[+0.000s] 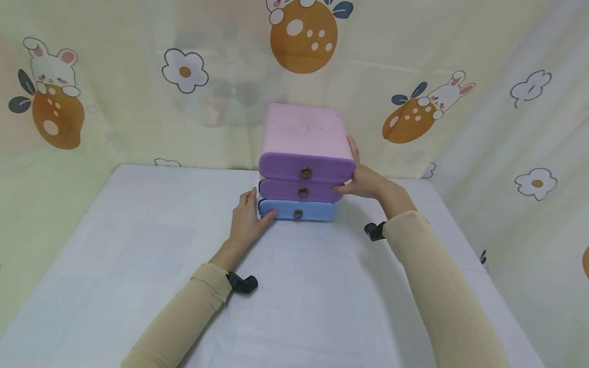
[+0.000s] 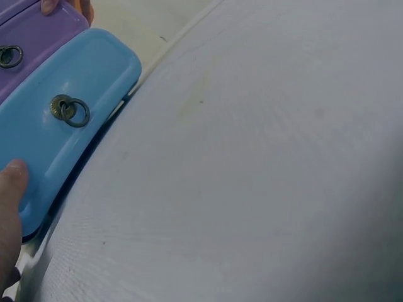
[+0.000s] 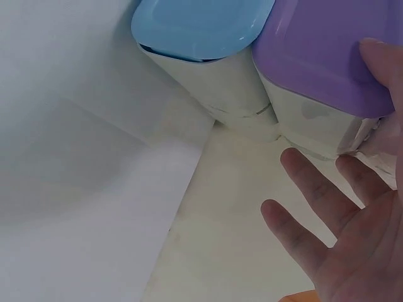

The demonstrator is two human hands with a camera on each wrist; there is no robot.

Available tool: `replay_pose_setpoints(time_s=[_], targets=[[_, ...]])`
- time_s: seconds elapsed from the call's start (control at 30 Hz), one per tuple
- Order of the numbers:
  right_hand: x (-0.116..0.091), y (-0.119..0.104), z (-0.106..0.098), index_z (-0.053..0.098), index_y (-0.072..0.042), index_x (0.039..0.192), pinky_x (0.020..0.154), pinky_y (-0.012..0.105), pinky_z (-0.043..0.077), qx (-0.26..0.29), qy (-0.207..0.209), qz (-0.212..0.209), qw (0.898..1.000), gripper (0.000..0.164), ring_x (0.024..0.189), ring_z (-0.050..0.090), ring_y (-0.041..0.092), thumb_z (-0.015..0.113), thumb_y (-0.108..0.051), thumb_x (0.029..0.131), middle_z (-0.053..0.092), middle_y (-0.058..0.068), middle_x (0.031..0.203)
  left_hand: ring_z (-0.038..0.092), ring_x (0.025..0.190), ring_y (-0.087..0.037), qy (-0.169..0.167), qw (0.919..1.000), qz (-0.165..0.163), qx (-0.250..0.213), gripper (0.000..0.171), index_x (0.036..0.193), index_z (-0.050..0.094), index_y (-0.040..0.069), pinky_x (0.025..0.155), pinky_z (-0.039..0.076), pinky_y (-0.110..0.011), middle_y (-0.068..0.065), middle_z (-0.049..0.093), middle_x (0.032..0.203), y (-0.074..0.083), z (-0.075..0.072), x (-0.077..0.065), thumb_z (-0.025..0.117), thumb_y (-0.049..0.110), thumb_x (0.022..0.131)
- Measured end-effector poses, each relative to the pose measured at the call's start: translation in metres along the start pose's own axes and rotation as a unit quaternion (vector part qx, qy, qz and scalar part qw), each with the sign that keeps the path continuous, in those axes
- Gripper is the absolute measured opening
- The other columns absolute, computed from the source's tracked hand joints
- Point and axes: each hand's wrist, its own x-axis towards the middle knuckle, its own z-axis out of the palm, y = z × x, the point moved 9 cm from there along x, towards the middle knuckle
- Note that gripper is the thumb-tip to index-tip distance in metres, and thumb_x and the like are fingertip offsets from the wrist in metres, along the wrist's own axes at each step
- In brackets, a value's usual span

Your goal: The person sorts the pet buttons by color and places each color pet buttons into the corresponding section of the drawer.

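Note:
A stack of drawer boxes stands at the far side of the table. The top box (image 1: 301, 128) has a pink body and purple front; the middle drawer (image 1: 280, 189) is purple and the bottom drawer (image 1: 317, 211) light blue. Each front carries a small ring pull. My left hand (image 1: 245, 220) touches the stack's lower left corner, its thumb on the blue front and its fingers along the side. At the right side, my right hand (image 1: 368, 181) rests its thumb on the middle purple front. In the right wrist view its other fingers (image 3: 315, 189) are spread and mostly straight.
A white cloth covers the table (image 1: 294, 296). Behind the stack hangs a pale yellow curtain (image 1: 221, 30) printed with rabbits, fruit and flowers; a whiter printed curtain (image 1: 520, 138) hangs on the right. A dark wrist camera (image 1: 242, 282) sits on the left wrist.

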Motion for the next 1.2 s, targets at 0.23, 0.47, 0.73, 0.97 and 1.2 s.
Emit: replay_pose_setpoints(time_s=[0.23,0.47,0.73,0.97,1.2], targets=[[0.0,-0.002,0.001,-0.029,-0.022,0.144,0.116,0.058,0.014,-0.003,-0.003,0.006,1.0,0.124,0.137,0.027,0.037,0.075,-0.007,0.078,0.003,0.015,0.157,0.051,0.118,-0.041,0.002,1.0,-0.002,-0.002,0.09,0.148,0.028,0.002,0.103,0.042,-0.049,-0.018,0.039,0.141,-0.002,0.002,0.002,0.067,0.052,0.082],[0.017,0.04,0.001,-0.034,-0.043,0.137,0.116,0.057,0.015,-0.019,0.029,-0.021,0.999,0.129,0.141,0.025,0.027,0.078,-0.02,0.078,0.0,0.0,0.16,0.048,0.123,-0.039,-0.01,0.9999,-0.001,-0.005,0.082,0.148,0.029,0.006,0.104,0.04,-0.049,-0.017,0.037,0.142,-0.002,0.007,0.001,0.064,0.046,0.086],[0.009,0.067,0.018,-0.018,-0.026,0.148,0.114,0.051,0.028,-0.062,-0.003,-0.001,0.998,0.101,0.139,0.032,0.035,0.065,-0.027,0.09,0.013,0.011,0.156,0.046,0.127,-0.036,0.003,0.9991,0.029,0.032,0.07,0.146,0.033,0.004,0.105,0.04,-0.049,-0.018,0.04,0.142,-0.003,0.007,0.003,0.059,0.039,0.091],[0.005,0.083,0.031,-0.019,-0.028,0.149,0.114,0.056,0.023,-0.105,-0.005,0.026,0.994,0.097,0.141,0.025,0.042,0.059,-0.037,0.093,0.0,0.009,0.161,0.039,0.133,-0.037,0.01,0.9968,0.032,0.072,0.063,0.144,0.035,0.0,0.11,0.034,-0.049,-0.023,0.038,0.145,-0.009,0.0,0.01,0.054,0.034,0.094],[0.005,0.09,0.033,-0.017,-0.017,0.15,0.118,0.051,0.015,-0.202,0.049,0.021,0.978,0.095,0.147,0.009,0.034,0.055,-0.042,0.094,-0.003,0.009,0.161,0.035,0.137,-0.037,-0.02,0.9904,0.039,0.131,0.058,0.144,0.035,0.0,0.114,0.027,-0.05,-0.023,0.034,0.149,-0.01,-0.005,0.017,0.045,0.033,0.097]])
